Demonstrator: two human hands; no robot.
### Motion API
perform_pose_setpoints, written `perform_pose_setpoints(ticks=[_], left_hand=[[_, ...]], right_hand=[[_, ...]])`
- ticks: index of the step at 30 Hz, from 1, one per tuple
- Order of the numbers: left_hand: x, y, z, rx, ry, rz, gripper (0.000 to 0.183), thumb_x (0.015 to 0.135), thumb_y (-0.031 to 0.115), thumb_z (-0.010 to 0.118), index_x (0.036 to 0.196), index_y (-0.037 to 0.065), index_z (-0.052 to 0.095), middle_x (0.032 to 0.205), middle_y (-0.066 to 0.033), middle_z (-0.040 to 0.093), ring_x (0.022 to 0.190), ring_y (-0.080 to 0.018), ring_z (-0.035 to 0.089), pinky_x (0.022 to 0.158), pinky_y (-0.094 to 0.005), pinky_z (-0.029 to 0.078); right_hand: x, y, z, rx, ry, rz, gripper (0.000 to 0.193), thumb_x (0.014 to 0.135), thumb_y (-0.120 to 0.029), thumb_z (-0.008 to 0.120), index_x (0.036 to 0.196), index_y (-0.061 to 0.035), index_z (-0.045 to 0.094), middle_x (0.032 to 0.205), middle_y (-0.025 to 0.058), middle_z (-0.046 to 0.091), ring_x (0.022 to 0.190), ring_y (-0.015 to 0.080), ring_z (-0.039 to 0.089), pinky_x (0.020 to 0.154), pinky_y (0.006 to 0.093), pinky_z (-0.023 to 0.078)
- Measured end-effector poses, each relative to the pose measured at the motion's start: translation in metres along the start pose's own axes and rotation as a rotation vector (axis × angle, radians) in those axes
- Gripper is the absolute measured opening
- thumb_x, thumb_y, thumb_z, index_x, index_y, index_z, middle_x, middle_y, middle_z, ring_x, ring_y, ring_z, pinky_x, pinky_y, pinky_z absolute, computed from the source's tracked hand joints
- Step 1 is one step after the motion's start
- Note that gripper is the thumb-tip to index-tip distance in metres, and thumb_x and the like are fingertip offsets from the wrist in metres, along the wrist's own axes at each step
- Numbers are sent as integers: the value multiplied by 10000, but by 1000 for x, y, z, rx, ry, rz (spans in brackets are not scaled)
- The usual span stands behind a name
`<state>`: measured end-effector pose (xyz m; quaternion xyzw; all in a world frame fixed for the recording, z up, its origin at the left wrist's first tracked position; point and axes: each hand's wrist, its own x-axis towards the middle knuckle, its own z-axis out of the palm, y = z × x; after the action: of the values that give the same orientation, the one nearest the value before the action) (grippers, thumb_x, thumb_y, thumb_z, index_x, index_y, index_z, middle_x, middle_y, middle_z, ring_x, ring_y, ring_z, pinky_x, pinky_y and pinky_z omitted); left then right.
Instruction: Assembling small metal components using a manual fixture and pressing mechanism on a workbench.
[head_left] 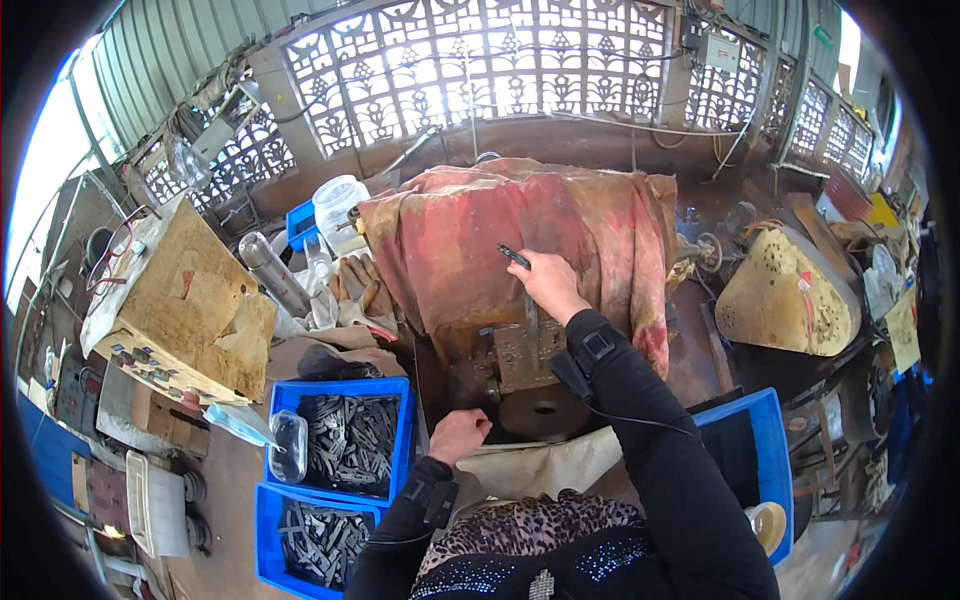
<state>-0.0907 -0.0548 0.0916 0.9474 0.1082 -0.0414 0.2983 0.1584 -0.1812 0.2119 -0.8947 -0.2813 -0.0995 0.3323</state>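
My right hand (552, 284) is raised in front of a red, stained cloth (470, 235) draped over a machine. Its fingers pinch a small dark metal piece (513, 256), whose tip sticks out to the upper left. Lower down, my left hand (460, 436) is closed, fingers curled in, at the machine's front edge; anything inside it is hidden. Beside that hand, a blue bin (408, 420) holds many thin dark metal pieces (350, 440). Below the cloth are a drilled metal block (530, 357) and a round dark disc (545, 415) with a central hole.
A second blue bin (262, 545) of metal pieces stands nearer me, and a clear plastic box (288, 447) sits on the upper bin's edge. Another blue bin (778, 450) is at right. A worn control box (190, 310), gloves (360, 290) and a white bucket (340, 208) lie left.
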Motion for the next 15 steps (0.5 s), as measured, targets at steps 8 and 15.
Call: perform_pose_setpoints(ticks=[8,15], left_hand=[[-1,2,-3,1,-28,-14,233,844,306,603,911,109,707,893,-158,687,890,-352,644,794,-448,511],[-4,5,-7,37,-80,-34,246,854,319,598,955,118,700,939,-151,687,927,-347,638,819,-443,506]], right_hand=[[-1,-2,1,-22,1,14,266,878,-366,630,960,-115,666,826,172,669,834,376,633,705,483,481],[-3,-6,0,-50,12,23,263,879,-360,631,967,-114,661,837,174,670,841,378,632,710,487,479]])
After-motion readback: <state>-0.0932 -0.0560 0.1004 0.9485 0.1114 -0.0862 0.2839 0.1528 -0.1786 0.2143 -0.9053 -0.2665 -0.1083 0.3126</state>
